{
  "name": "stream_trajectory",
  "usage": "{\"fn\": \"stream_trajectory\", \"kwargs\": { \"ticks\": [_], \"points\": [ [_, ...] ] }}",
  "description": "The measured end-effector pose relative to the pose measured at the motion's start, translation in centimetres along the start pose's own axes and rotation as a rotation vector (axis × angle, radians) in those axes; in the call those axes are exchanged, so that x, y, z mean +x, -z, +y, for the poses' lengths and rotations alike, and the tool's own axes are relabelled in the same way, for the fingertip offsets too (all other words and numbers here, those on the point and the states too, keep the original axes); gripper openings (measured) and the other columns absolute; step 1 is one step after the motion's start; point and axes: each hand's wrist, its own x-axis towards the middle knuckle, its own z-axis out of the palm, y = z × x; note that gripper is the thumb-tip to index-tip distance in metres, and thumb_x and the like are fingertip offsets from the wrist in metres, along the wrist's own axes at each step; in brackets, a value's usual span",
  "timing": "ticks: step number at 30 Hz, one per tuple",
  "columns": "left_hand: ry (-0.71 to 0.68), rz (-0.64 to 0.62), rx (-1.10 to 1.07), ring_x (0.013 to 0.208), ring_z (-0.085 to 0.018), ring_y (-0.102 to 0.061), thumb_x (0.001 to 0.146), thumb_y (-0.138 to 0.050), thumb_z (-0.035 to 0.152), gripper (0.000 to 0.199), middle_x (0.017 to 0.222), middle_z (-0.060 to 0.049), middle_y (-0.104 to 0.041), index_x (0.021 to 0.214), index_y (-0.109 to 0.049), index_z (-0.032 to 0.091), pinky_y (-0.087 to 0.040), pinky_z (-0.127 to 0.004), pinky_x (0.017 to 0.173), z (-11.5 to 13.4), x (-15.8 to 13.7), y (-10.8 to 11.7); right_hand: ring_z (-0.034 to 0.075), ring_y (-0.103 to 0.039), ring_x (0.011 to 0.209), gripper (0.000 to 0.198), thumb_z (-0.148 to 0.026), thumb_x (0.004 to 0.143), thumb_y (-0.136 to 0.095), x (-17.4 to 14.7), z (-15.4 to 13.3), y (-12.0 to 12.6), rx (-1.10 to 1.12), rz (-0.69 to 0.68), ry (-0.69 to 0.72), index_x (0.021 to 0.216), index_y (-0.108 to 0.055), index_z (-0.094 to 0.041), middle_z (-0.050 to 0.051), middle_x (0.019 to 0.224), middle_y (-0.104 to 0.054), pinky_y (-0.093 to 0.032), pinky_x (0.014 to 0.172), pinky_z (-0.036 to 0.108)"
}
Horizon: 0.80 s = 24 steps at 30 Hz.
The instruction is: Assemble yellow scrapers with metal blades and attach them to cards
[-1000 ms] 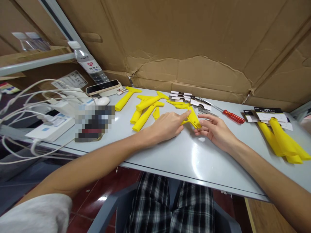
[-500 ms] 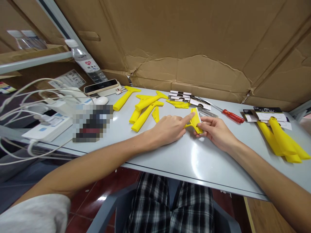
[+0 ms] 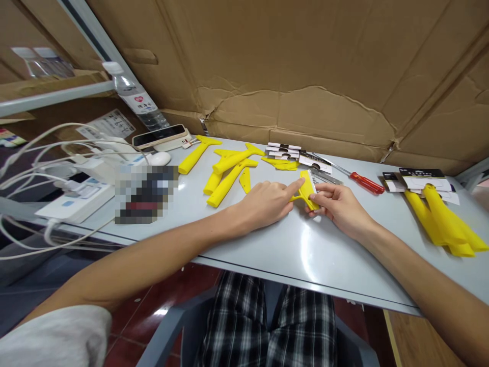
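Note:
Between my hands is a yellow plastic scraper (image 3: 306, 186), its wide head turned to the right with a pale strip along the edge. My left hand (image 3: 265, 204) is closed round its handle, index finger stretched along the head; most of the handle is hidden by the hand. My right hand (image 3: 340, 205) pinches the head's right edge between thumb and fingers. Left of my hands lie several yellow scraper handles (image 3: 232, 182) and a small flat yellow plate (image 3: 245, 180). More flat yellow pieces (image 3: 281, 164) lie behind, beside a stack of white-and-black cards (image 3: 282, 149).
A red-handled screwdriver (image 3: 367, 183) lies behind my right hand. At the right, yellow scrapers (image 3: 443, 219) carry black-and-white cards (image 3: 426, 181). At the left stand a power strip (image 3: 76, 201) with tangled cables, a phone (image 3: 160, 135) and a water bottle (image 3: 137, 99). Cardboard (image 3: 290, 61) walls off the back.

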Motion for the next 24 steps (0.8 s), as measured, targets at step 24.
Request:
{"fn": "stream_trajectory", "kwargs": {
  "ticks": [24],
  "points": [
    [0.187, -0.307, -1.241, 0.04, -0.01, -0.045, 0.093, -0.067, 0.034, 0.07, 0.057, 0.008, -0.054, 0.155, -0.046, 0.012, -0.038, -0.024, 0.043, -1.6, 1.3, 0.6, 0.016, -0.067, 0.071, 0.042, -0.047, 0.085, -0.072, 1.5, -1.6, 3.7, -0.366, 0.341, 0.175, 0.11, -0.069, -0.012, 0.011, 0.09, -0.07, -0.057, 0.067, 0.029]
  ]
}}
